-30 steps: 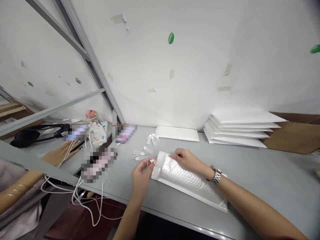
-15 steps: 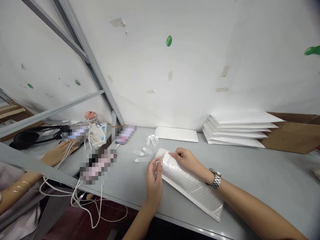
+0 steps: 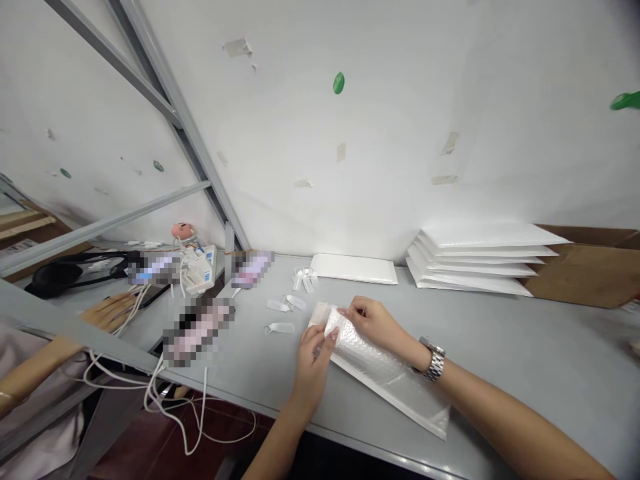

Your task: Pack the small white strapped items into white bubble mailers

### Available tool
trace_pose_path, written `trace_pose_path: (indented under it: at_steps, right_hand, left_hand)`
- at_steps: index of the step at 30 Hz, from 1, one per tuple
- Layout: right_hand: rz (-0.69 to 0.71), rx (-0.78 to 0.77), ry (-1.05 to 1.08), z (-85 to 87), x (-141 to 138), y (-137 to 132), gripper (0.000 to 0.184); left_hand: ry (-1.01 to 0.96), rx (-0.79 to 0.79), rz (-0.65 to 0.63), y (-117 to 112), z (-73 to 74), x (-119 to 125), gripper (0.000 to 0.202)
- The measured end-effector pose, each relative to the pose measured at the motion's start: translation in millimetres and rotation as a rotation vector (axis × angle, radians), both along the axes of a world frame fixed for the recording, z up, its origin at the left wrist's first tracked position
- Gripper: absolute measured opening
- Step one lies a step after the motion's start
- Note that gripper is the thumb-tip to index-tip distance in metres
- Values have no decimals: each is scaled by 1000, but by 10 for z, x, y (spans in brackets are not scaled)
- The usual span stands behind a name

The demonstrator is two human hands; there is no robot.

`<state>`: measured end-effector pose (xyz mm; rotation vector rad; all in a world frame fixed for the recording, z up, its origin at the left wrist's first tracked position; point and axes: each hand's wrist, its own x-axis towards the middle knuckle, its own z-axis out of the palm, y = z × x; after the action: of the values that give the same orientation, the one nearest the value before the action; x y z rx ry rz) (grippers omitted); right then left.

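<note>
A bubble mailer [image 3: 395, 373], white and shiny, lies slanted on the grey table in front of me. My left hand [image 3: 313, 357] is closed at the lower corner of its upper-left end, thumb on top and fingers along the edge. At the upper edge of that same end, my right hand [image 3: 373, 320] pinches the mailer; a metal watch [image 3: 434, 359] is on that wrist. Whether anything small is inside the mailer or under my fingers is hidden. Left of my hands lie several small translucent plastic tags with loops, one of them a single tag [image 3: 281, 328] closest to my left hand.
A flat white mailer [image 3: 353, 269] lies by the wall. Right of it, a stack of white mailers [image 3: 480, 260] leans against a brown cardboard box [image 3: 585, 267]. Leftward are blurred-out phones, white cables [image 3: 150, 393], a power strip [image 3: 200, 270] and another person's hand [image 3: 107, 312].
My left hand has shifted slightly right, its thumb now further onto the mailer. My right hand keeps its pinch. The nearest plastic tag has shifted slightly towards me.
</note>
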<state>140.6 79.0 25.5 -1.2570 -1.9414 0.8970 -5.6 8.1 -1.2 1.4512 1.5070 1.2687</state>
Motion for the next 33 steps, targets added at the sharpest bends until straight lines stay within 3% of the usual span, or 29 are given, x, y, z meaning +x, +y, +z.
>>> trace_pose_path:
  at_steps: [2,5,8,11,16,20,22,26,33]
  right_hand:
    - [6,20,-32,-21,13,12,44]
    - [24,-31,-69,-16,39,28,42]
    - [49,-98,-60,11,53,32,38]
    - [58,-131,-23,18,52,30,39]
    - [50,-134,-25,1,69,41,42]
    - [54,-115,-75,-10,86,62,40]
    - [49,-84,-117,-14,85,67,39]
    - [79,-45,-167,-13,71,57,37]
    - [133,-58,-134,37,54,45,36]
  left_hand:
    - [41,66,52,41,-9,-224,32]
    - [325,110,253,140,-28,-745,30]
    - [618,-14,179,242,-64,-1206,36]
    - [714,-56,48,312,-138,-1376,24]
    - [714,10,87,352,-256,-1300,16]
    - [619,4,136,280,-156,-1205,17]
    - [519,-29,104,212,-40,-1111,18]
    - [417,-52,-79,106,157,-848,15]
    - [258,-32,-135,137,109,-633,17]
